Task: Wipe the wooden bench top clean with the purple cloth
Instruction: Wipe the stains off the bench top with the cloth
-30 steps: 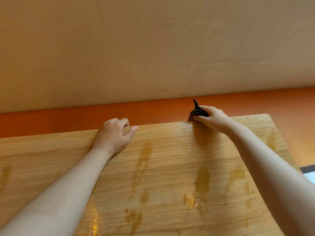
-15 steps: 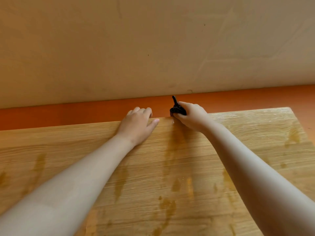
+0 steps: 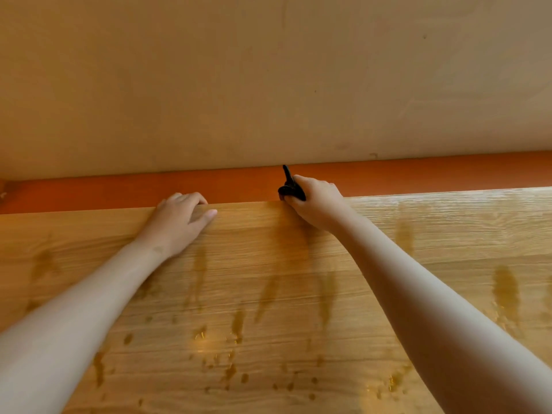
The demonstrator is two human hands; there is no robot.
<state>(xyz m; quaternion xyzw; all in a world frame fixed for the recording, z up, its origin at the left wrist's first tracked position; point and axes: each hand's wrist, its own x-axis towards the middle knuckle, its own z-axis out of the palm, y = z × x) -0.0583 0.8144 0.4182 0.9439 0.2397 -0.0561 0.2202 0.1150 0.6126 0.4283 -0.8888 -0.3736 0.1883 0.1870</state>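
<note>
The wooden bench top [image 3: 373,258] fills the lower half of the view, with wet streaks and droplets across its grain. My right hand [image 3: 316,201] is at the far edge, closed around a bunched dark cloth [image 3: 290,188] that looks almost black here; one tip of the cloth sticks up past my fingers. My left hand [image 3: 179,222] lies palm down on the wood a little to the left, its fingers curled over the far edge, holding nothing.
Behind the bench runs an orange band [image 3: 119,189] along the base of a beige wall [image 3: 268,85]. Wet patches lie mostly in the near middle and on the right side of the bench top.
My right hand with the cloth has slid left along the far edge, closing the gap to my left hand. The view has shifted left; the bench's right end has gone out of frame.
</note>
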